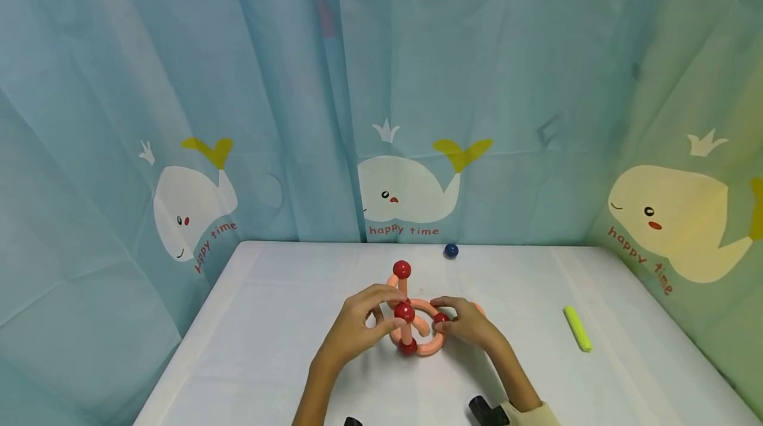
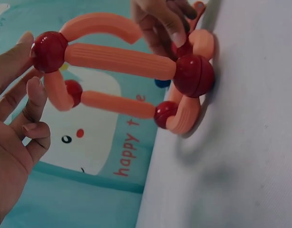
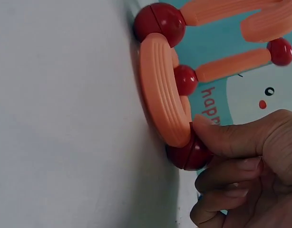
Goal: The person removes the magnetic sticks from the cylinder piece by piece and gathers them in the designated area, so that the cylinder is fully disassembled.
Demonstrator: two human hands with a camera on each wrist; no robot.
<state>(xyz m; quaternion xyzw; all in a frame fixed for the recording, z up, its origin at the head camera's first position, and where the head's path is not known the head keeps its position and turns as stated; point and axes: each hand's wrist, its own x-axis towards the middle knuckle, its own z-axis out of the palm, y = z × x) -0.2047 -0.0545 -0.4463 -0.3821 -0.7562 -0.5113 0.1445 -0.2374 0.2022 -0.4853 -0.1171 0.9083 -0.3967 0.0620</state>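
Note:
An assembled toy of curved and straight orange rods joined by red balls stands on the table. My left hand pinches the red ball atop a near upright rod; its other fingers are bent beside it. At the base, my right hand grips another red ball between thumb and fingers, at the end of a curved rod of the ring. A second upright rod with a red ball on top rises behind. Curved rods reach from both upper balls.
A dark blue ball lies at the table's back edge. To the right is a yellow-green stick. Part of an orange piece shows behind my right hand. A blue whale-print curtain hangs around the white table.

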